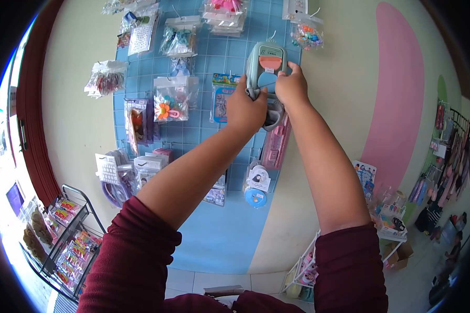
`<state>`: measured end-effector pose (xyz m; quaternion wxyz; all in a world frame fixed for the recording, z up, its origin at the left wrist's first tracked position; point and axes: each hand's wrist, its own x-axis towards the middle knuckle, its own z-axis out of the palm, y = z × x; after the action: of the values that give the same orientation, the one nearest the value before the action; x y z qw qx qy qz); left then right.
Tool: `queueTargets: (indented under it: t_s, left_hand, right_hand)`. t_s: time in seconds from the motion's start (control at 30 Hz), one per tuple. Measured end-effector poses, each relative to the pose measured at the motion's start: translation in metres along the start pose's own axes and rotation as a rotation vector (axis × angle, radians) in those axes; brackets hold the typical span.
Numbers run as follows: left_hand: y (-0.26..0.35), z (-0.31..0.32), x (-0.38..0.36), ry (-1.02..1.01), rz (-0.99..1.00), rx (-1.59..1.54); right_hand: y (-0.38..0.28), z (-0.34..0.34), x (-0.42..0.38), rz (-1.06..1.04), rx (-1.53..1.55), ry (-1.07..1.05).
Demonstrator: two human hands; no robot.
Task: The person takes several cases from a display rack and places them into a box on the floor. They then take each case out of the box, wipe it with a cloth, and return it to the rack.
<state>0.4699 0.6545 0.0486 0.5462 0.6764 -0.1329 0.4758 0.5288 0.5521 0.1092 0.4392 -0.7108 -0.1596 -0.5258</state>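
High on the blue wire grid (206,151), near its right edge, is a mint-green case (267,56) with coral and blue rounded shapes on its front. It stands upright just under a metal hook. My left hand (245,108) is closed on its lower left side, with a dark grey strap-like piece by the fingers. My right hand (291,86) grips its right edge, thumb on the front. Directly below, a grey item (273,116) is partly covered by my left hand. A pink flat pack (274,146) hangs lower down.
Bagged hair accessories (168,101) and other packs hang to the left. A round blue-lidded item (255,197) hangs low on the grid. A black wire rack (70,245) with snack packs stands at lower left, a white shelf (303,271) at lower right.
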Motion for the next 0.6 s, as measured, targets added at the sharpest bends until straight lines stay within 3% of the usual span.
queueTargets:
  t_s: [0.07,0.13,0.23,0.33,0.6]
  left_hand:
    - [-0.003,0.001,-0.002,-0.008,0.055,0.073]
    - [-0.013,0.005,0.002,0.017,0.283,0.188]
    - [-0.017,0.006,0.004,-0.089,0.197,0.106]
    - [-0.020,0.003,0.000,-0.050,0.224,0.149]
    - [-0.044,-0.031,-0.054,0.003,0.260,0.131]
  right_hand:
    - [-0.024,-0.014,-0.008,0.024,-0.087,-0.099]
    - [-0.037,-0.019,-0.013,0.089,0.039,-0.190]
    - [-0.021,0.003,0.001,0.000,0.000,-0.121]
    - [-0.030,0.012,-0.011,0.101,-0.222,-0.046]
    - [-0.032,0.020,-0.014,0.058,-0.227,-0.079]
